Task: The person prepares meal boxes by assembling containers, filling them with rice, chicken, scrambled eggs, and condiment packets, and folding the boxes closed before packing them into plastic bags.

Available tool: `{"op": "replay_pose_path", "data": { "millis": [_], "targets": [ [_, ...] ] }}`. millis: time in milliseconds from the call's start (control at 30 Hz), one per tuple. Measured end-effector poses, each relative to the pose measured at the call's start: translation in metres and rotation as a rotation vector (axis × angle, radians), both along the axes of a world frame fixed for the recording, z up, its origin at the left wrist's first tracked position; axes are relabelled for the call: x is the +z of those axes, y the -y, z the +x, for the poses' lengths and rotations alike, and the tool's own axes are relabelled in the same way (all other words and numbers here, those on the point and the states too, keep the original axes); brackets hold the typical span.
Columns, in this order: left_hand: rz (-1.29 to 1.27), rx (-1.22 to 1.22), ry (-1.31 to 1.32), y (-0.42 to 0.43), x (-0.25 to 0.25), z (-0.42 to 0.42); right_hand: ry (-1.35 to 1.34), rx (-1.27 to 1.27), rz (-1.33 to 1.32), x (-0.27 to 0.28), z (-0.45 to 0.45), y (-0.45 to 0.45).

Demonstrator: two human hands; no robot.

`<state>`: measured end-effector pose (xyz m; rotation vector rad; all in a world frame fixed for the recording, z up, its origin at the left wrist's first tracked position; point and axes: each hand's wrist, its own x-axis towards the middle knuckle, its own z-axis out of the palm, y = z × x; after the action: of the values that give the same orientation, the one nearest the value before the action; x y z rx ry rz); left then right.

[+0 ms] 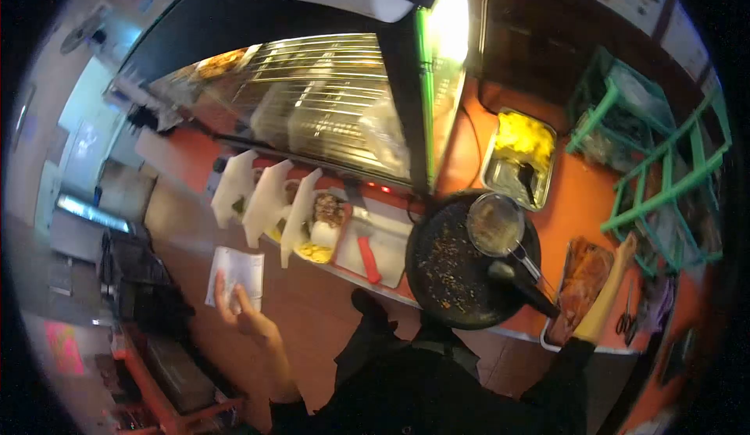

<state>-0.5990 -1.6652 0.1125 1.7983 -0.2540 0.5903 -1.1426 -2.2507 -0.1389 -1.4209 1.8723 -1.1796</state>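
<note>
My left hand (250, 322) is at the lower left, its fingers against the near face of a white paper (251, 272) held up over the floor. My right hand (627, 246) reaches forward at the right, at the lower edge of a green rack (664, 200). Its fingers are too small and blurred to make out. Below that hand, a metal tray with reddish meat (582, 279) lies on the orange counter. To the left sits a round black pan (445, 279) with dark bits in it, and a strainer (496, 224) rests over its rim.
A tray of yellow food (523, 142) stands behind the pan. Food containers with white dividers (301, 216) line the counter's left part, beside a red-handled tool (367, 259). Scissors (627, 318) lie at the right. A lit glass cabinet (312, 99) stands behind.
</note>
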Motion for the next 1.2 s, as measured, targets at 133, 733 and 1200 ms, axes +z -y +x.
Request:
{"op": "replay_pose_path", "data": {
  "millis": [133, 733, 1200],
  "targets": [
    [0.067, 0.181, -0.026, -0.054, -0.006, -0.015, -0.119, 0.176, -0.363, 0.1, 0.219, -0.185],
    [-0.097, 0.271, -0.155, -0.111, -0.08, -0.019, 0.072, 1.294, -0.285, 0.067, 0.647, -0.434],
    [0.077, -0.35, -0.121, -0.004, -0.036, 0.047, -0.241, 1.117, -0.518, 0.117, 0.551, -0.411]
  ]
}}
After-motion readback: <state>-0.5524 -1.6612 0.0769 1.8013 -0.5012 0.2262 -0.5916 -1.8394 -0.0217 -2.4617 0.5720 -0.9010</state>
